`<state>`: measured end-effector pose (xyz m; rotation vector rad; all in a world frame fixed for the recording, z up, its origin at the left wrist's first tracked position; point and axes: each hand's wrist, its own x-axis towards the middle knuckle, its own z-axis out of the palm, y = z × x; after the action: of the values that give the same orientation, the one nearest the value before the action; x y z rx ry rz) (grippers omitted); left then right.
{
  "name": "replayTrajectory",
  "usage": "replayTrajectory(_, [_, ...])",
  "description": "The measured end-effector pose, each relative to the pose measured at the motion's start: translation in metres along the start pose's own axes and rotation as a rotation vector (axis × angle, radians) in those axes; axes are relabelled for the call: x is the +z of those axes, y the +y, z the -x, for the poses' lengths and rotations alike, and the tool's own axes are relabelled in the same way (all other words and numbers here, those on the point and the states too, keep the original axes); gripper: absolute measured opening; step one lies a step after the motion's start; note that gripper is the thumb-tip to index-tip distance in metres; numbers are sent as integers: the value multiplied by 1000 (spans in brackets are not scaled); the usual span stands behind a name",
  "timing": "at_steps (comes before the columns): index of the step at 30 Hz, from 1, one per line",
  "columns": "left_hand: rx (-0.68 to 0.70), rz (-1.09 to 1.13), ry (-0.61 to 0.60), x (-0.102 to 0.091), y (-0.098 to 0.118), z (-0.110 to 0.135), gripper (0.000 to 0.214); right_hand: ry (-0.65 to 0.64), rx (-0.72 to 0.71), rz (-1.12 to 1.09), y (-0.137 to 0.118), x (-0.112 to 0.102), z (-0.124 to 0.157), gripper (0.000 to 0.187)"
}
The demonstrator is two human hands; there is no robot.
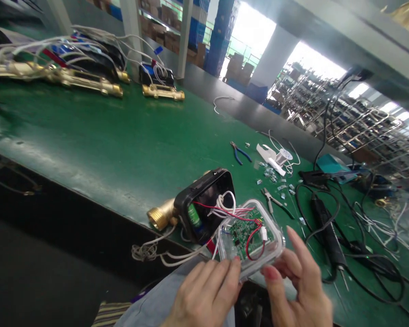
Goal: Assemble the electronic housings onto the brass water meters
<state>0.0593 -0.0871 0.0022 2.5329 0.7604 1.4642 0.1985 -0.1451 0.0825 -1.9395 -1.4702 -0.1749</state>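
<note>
The clear plastic case (271, 236) holding a green circuit board (243, 231) sits between your 2 hands, its long axis running roughly across your view. Your left hand (204, 293) presses its fingers against the near edge, while your right hand (301, 284) pinches the lower right corner. Red and white wires (225, 206) tie the case to the black meter housing (204, 204), just beyond it on your left-hand side. Pliers (276, 202) and a soldering iron (327, 231) lie to the right on the green bench (105, 150), whose edge runs close on your left.
</note>
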Motion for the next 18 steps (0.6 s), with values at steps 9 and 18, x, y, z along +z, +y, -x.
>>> replayTrajectory(9, [4,80,-47,1,-2,2,33,-523,47,423,120,3,-88,78])
replayTrajectory(18, [-5,124,-69,-1,-1,-2,33,-914,-13,553,139,5,-131,65])
